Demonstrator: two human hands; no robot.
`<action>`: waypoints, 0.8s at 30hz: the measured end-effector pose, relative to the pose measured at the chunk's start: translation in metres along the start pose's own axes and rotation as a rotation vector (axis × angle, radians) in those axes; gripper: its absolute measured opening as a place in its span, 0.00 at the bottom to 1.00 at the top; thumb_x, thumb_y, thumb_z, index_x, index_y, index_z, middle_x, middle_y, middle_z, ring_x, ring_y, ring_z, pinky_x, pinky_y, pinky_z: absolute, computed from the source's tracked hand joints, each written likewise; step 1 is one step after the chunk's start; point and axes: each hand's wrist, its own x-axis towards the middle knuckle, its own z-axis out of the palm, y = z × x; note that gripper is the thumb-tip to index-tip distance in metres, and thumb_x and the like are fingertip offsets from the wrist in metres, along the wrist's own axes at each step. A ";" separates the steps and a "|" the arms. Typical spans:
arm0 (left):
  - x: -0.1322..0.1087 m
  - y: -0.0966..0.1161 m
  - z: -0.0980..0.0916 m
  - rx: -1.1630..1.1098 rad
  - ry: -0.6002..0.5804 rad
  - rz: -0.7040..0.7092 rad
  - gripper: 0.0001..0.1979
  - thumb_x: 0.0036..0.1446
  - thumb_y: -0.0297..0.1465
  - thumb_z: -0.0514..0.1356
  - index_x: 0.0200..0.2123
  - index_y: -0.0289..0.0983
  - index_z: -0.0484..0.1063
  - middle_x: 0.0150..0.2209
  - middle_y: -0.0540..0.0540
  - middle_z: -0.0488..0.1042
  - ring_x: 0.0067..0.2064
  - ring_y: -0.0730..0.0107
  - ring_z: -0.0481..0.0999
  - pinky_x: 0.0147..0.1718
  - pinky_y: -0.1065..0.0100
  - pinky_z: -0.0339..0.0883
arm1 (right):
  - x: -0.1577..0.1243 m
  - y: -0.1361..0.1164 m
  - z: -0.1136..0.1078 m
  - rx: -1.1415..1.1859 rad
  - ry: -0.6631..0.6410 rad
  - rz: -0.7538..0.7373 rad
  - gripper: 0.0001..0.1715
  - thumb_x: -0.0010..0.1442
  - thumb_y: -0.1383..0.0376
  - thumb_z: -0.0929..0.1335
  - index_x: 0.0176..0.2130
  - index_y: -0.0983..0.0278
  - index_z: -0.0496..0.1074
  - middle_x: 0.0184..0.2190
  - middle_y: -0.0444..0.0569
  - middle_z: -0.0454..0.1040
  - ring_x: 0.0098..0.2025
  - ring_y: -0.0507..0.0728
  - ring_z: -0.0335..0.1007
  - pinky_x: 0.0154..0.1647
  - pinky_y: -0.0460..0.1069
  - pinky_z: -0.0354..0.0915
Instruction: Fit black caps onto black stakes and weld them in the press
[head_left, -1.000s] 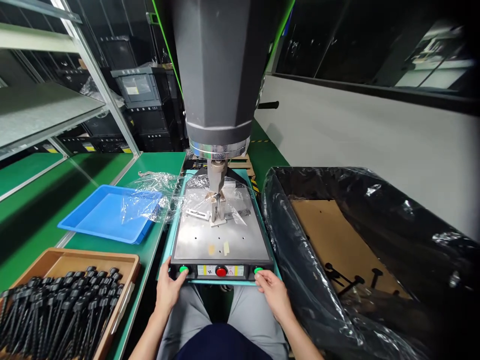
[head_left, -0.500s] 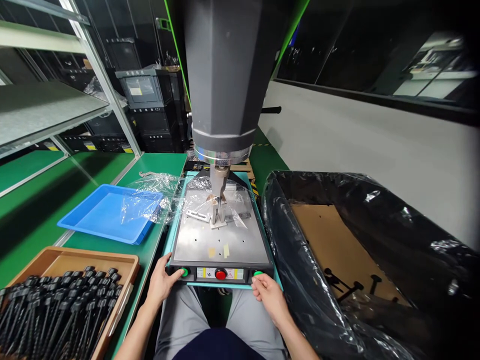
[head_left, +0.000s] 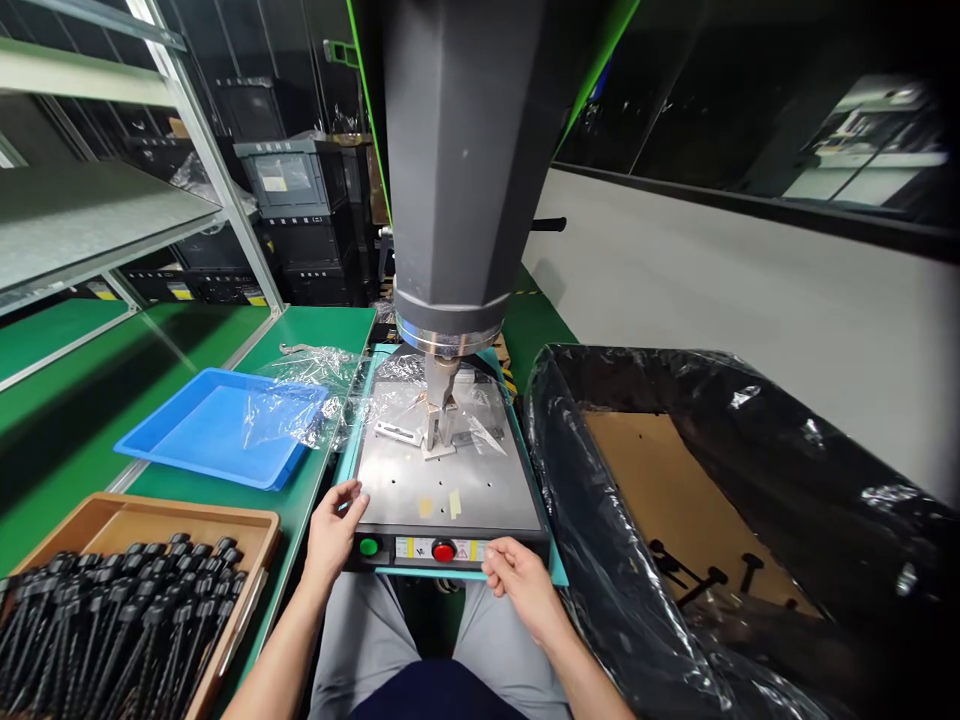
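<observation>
My left hand [head_left: 334, 528] hovers at the left front corner of the machine's metal plate [head_left: 411, 488], thumb and fingers apart, holding nothing. Below it shows the left green button [head_left: 368, 547]. My right hand [head_left: 523, 587] is in front of the right end of the control panel, its fingers curled in a pinch; whatever may be between them is hidden. It covers the right green button. The red button [head_left: 444, 551] sits between my hands. Further back, the grey machine head [head_left: 455, 180] carries a metal tool [head_left: 442, 378], its tip down at the small metal fixture [head_left: 439, 440].
At left, a brown tray [head_left: 255, 520] holds many black ribbed stems with caps. A blue tray [head_left: 202, 435] lies behind it, partly under clear plastic film [head_left: 300, 400]. At right stands a bin lined with black plastic [head_left: 559, 450], with cardboard [head_left: 660, 470] and several black pieces inside.
My left hand has lifted off the left green button and moved up. My right hand has shifted slightly left from beside the right green button. The machine head and its tool have come down.
</observation>
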 end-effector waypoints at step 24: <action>0.069 0.082 0.094 -0.914 -0.216 -0.427 0.03 0.57 0.28 0.62 0.31 0.39 0.71 0.31 0.49 0.75 0.28 0.76 0.76 0.29 0.74 0.72 | 0.111 -0.078 0.104 -0.124 -0.130 -0.238 0.20 0.53 0.56 0.66 0.43 0.63 0.65 0.25 0.41 0.71 0.21 0.50 0.66 0.19 0.43 0.60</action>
